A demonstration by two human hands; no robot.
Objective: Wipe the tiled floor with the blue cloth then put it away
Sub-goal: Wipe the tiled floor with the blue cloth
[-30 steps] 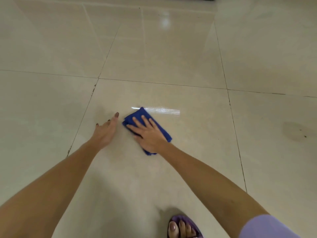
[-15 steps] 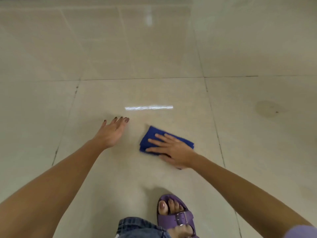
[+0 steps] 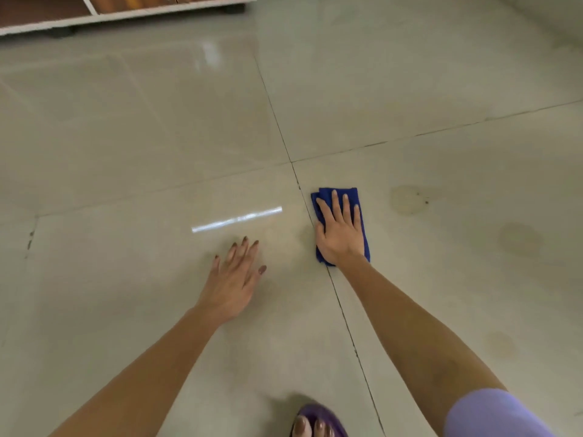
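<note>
The blue cloth lies folded on the tiled floor, just right of a grout line and pinned flat under the right hand, whose fingers are laid straight over it – pressed down, not curled round it. The left hand is spread on the bare tile beside it, nothing held, and appears to be used as a prop. The wiping step is judged to be under way, with putting the cloth away yet to come. Dull patches are seen near the cloth's right side, with more farther out, so the stroke would best be carried that way. Even pressure should be kept through the whole palm so that the folds are not dragged open, and overlapping passes should be made – the dark specks in the nearest patch may need firmer rubbing. Weight is best shared with the left hand so that the glossy tile is not slipped on.
</note>
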